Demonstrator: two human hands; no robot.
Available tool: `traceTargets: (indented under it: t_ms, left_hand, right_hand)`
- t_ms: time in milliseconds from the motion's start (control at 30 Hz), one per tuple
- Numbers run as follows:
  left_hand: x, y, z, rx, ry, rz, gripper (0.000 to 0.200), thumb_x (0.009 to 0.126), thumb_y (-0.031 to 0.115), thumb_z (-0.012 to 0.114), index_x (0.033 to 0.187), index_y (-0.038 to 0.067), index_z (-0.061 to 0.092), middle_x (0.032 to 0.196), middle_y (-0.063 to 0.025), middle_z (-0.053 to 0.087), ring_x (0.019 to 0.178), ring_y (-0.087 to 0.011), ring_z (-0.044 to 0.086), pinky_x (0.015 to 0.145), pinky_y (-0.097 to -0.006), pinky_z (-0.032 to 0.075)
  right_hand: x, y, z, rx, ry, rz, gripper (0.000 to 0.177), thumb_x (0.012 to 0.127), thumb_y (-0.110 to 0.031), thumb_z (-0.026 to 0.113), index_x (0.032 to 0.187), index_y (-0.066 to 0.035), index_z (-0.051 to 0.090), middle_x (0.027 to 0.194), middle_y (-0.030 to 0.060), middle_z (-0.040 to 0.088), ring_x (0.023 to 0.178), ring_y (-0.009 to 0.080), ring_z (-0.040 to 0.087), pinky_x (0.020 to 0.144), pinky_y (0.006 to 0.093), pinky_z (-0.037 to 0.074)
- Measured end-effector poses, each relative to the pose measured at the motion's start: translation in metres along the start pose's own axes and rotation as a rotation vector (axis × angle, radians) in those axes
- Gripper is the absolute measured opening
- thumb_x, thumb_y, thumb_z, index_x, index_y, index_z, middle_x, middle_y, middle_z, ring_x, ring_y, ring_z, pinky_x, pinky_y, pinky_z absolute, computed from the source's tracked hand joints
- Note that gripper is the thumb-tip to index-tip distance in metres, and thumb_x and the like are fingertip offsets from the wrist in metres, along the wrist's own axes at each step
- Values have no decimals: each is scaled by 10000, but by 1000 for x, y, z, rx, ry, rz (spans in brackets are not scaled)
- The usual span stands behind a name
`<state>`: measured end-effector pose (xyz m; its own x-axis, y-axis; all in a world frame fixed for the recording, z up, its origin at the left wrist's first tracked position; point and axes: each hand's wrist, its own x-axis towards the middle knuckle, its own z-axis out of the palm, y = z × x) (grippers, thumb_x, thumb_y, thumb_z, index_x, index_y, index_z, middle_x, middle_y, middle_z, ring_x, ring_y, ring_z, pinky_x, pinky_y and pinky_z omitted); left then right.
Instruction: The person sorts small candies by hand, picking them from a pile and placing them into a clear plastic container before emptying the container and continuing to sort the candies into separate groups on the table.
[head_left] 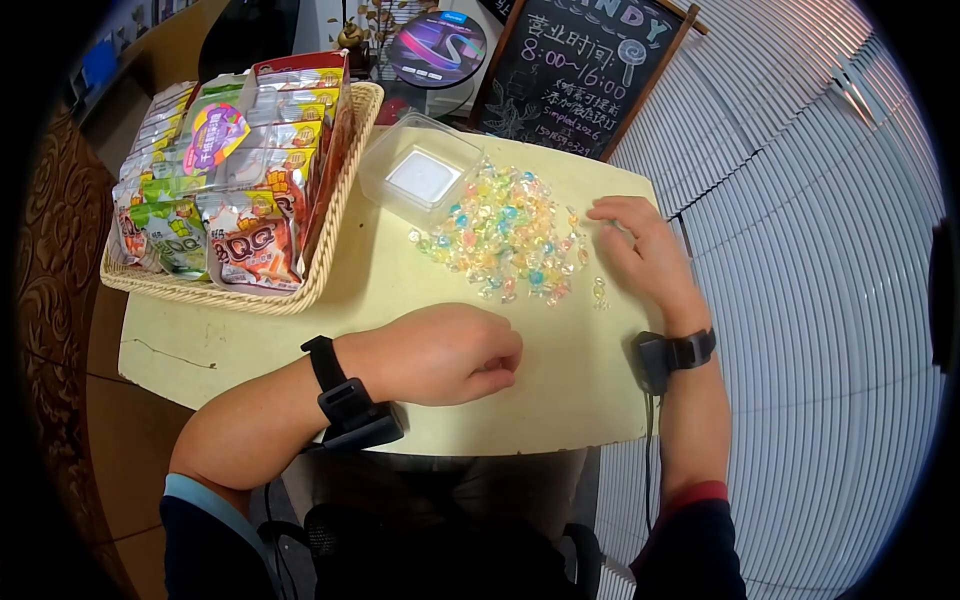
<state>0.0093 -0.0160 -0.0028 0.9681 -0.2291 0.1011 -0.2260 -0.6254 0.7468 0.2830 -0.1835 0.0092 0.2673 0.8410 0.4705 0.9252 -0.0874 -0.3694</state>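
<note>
My left hand (450, 352) rests curled over the front middle of the pale yellow table (560, 390); its fingers are bent inward, and whatever they hold, if anything, is hidden. At the right edge of a heap of wrapped candies (510, 235), my right hand (645, 250) has its thumb and fingers apart, with nothing visible between them. The candies are in clear wrappers, mostly yellow, blue and pink. Behind the heap, to its left, stands a clear plastic box (422, 175) with no candy visible in it.
A wicker basket (335, 225) full of snack packets (250, 240) covers the table's left side. Behind the table are a chalkboard sign (575, 75) and a round display box (438, 48). White blinds (800, 300) run along the right. Straps with black devices are on both wrists.
</note>
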Motion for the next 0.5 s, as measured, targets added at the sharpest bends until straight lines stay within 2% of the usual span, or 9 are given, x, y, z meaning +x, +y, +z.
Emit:
traceTargets:
  t_ms: [33,100,233,400,500]
  left_hand:
    - [0,-1,0,13,7,24,125,967,150,731,994,30,707,869,-128,673,817,-328,683,753,-443,546]
    - [0,-1,0,16,6,25,126,967,150,733,994,29,707,872,-128,675,821,-328,685,755,-441,547]
    - [0,1,-1,13,0,9,133,967,151,737,995,25,706,879,-131,681,828,-329,690,759,-440,549]
    - [0,0,0,22,3,17,134,969,151,736,993,22,705,884,-134,684,831,-328,693,760,-440,550]
    - [-1,0,0,20,5,19,134,969,150,736,991,22,703,886,-134,684,833,-326,695,762,-439,552]
  right_hand:
    - [-1,1,3,0,1,2,229,938,-112,657,1110,-3,761,1203,179,758,1148,348,683,1013,425,541]
    - [-2,1,8,68,-108,-86,298,944,-69,633,1211,-12,753,1324,176,725,1315,372,604,1158,453,465]
    - [-2,-2,11,27,-115,-132,267,929,-57,634,1155,-4,765,1279,182,743,1258,369,638,1112,450,499]
    - [0,0,6,-32,-89,57,261,882,1,593,1066,6,778,1169,187,765,1152,366,672,1072,448,521]
    - [1,-7,3,-13,-102,107,280,870,14,585,1072,3,779,1165,178,762,1155,362,664,1079,451,517]
